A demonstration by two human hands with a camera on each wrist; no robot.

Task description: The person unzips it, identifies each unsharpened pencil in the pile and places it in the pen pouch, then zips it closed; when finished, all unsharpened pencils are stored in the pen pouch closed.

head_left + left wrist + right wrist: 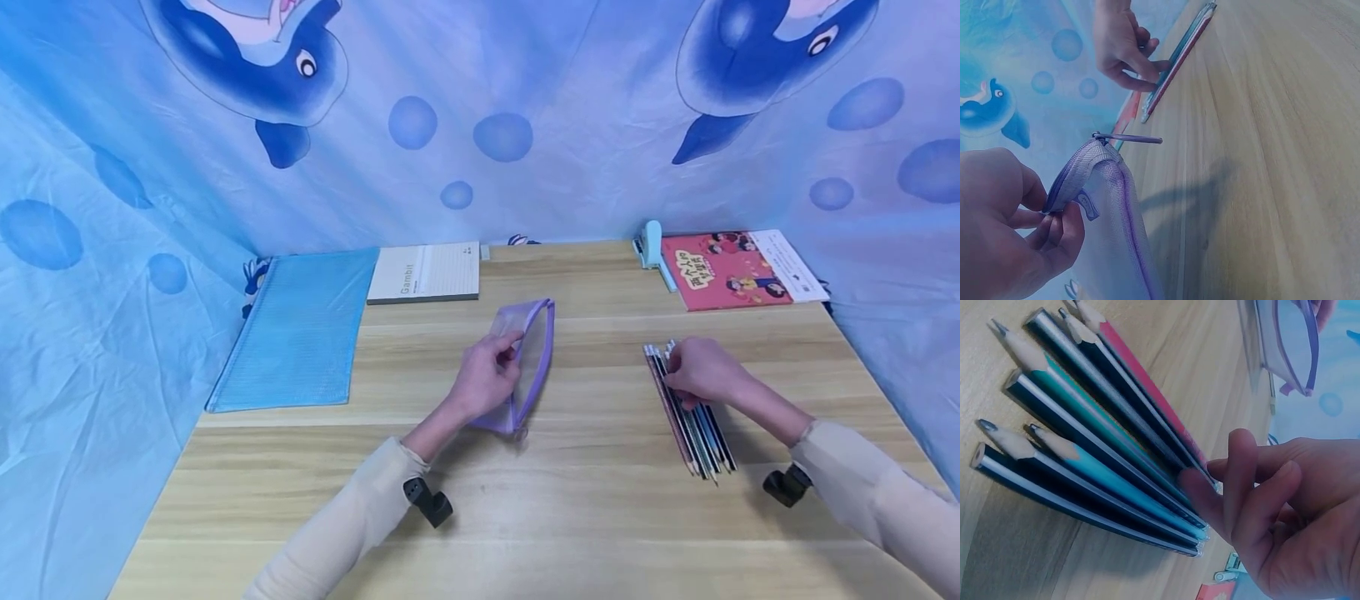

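Observation:
My left hand (487,379) pinches the zipper edge of a see-through purple zip pouch (538,385), whose mouth gapes to the right. In the left wrist view thumb and fingertips press together on the zipper tape (1082,178), and the zipper pull (1132,138) sticks out at the corner. Several pencils (701,442), black-and-silver, green, blue and red, lie side by side on the table, sharpened and flat ends toward me. My right hand (703,371) is over their far ends, fingertips touching them and the other fingers loosely bent.
A blue mesh folder (292,329) lies at the left, beside a pale notebook (424,275). At the back right are a light-blue stapler-like object (652,243) and a red illustrated booklet (735,271). A blue dolphin-print curtain (480,100) borders the wooden table (570,517).

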